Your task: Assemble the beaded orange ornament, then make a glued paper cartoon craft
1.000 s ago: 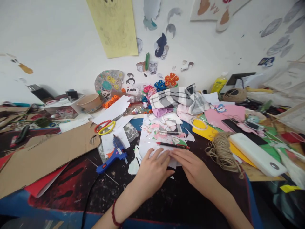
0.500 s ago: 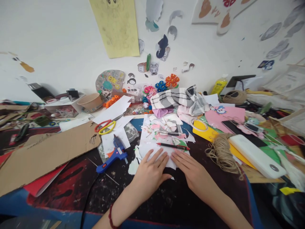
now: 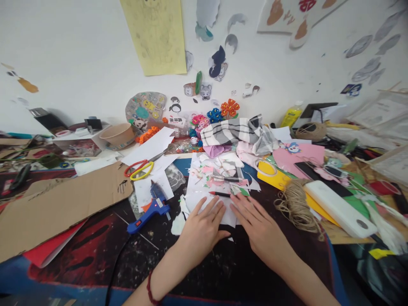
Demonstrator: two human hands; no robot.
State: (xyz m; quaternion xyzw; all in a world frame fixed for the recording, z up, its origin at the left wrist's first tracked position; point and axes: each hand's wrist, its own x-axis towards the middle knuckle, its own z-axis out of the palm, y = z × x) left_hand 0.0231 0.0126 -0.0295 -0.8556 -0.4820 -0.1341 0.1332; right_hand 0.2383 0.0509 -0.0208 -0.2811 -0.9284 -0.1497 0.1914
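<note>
My left hand [image 3: 201,229] lies flat, fingers spread, on a white sheet of paper [image 3: 194,199] at the middle of the dark table. My right hand [image 3: 259,225] rests beside it, fingers apart, its fingertips reaching a red pencil [image 3: 219,194] that lies across the sheet. Neither hand holds anything. Pink and white paper scraps [image 3: 212,173] lie just beyond the pencil.
A blue glue gun [image 3: 149,209] with a black cord lies left of my hands. Red and yellow scissors [image 3: 140,169], brown cardboard [image 3: 60,204], a twine bundle [image 3: 295,204], a white power bank [image 3: 339,207], a checked cloth [image 3: 239,129] and a paper bowl [image 3: 118,136] crowd the table.
My right hand has slid forward and its fingertips now cover the pencil's right end. My left hand has stayed on the paper.
</note>
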